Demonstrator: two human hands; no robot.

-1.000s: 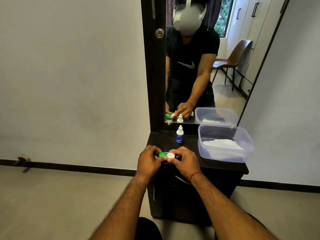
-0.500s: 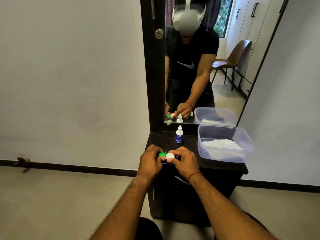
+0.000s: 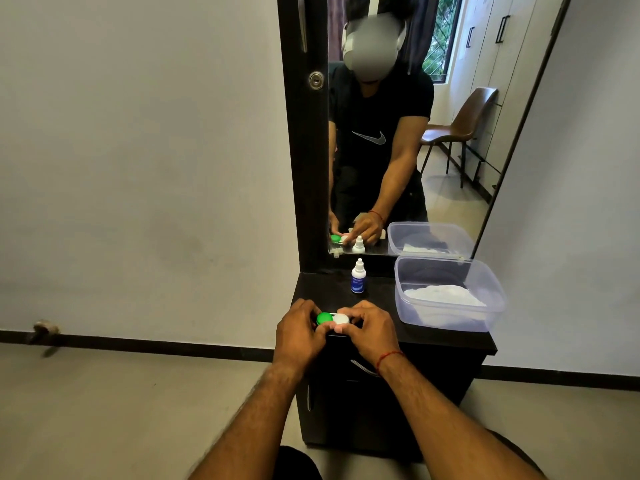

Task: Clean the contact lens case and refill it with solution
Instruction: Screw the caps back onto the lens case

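A contact lens case (image 3: 332, 319) with one green cap and one white cap rests at the front edge of a black dresser top (image 3: 381, 299). My left hand (image 3: 299, 332) grips its green end and my right hand (image 3: 370, 330) grips its white end, fingers curled around both caps. Both caps sit on the case. A small white solution bottle (image 3: 358, 276) with a blue label stands upright behind the case, close to the mirror.
A clear plastic tub (image 3: 450, 292) holding white tissue sits at the right of the dresser top. A tall mirror (image 3: 398, 126) in a black frame rises behind, reflecting me. Bare floor lies to the left and a drawer handle (image 3: 362, 368) sits below my right wrist.
Both hands stay on the case with only small finger shifts. The case has not visibly moved.
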